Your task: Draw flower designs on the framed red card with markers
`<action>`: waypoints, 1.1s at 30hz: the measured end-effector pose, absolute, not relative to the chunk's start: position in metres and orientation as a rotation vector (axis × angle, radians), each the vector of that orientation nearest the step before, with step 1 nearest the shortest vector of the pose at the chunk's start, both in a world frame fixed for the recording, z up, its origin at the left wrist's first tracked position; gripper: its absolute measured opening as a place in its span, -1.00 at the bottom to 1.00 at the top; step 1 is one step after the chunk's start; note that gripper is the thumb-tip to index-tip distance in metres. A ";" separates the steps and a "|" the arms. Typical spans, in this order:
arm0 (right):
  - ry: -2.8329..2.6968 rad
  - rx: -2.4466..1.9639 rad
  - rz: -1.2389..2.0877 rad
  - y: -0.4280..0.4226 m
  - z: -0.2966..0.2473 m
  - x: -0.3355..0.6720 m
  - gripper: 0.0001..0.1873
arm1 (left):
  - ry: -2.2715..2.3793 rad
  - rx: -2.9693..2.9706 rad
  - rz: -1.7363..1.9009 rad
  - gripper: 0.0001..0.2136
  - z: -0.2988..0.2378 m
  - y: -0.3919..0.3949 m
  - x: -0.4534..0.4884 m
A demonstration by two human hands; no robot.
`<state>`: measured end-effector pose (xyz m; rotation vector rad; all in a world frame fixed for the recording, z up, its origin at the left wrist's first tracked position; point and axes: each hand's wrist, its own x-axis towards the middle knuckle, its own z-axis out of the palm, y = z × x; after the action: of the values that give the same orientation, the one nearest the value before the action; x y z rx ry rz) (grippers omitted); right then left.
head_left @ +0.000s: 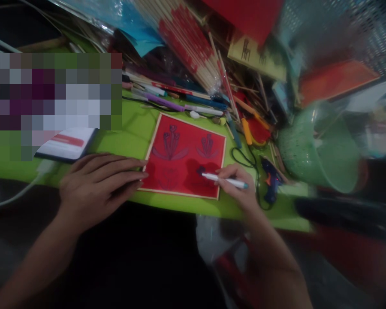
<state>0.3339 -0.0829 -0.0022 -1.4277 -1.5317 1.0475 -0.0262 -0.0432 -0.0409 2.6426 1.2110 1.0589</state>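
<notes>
A red sheet (189, 141) with a thin pale wooden frame lies flat on the green table top, bearing several dark flower drawings. My right hand (239, 182) pinches a white marker (227, 179) with a bluish end, over the lower right drawing. Its tip is at or very near the dark marks; I cannot tell if it touches. At the sheet's lower left edge rests my left hand (104, 178), its fingers stretched out together, fingertips on the frame and holding nothing. A shadow covers part of the lower drawings.
Pens (165, 103) and wooden sticks (186, 38) crowd the back of the table. To the right are a blue glue gun (270, 180) with a black cord and a green bowl (318, 146). A phone-like device (70, 143) with a white cable sits left, partly pixelated.
</notes>
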 end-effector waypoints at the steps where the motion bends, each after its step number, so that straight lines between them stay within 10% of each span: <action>1: -1.529 -1.427 1.047 -0.083 -0.002 0.334 -0.90 | 1.212 2.641 1.054 -0.85 -0.041 -0.043 -0.026; 33: -1.557 -1.449 1.032 -0.082 0.001 0.333 -0.86 | 1.196 2.664 1.059 -0.85 -0.038 -0.042 -0.026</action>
<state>0.3328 -0.0819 0.0006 -1.4489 -1.5567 1.0323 -0.0257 -0.0422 -0.0385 2.6636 1.1957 1.0590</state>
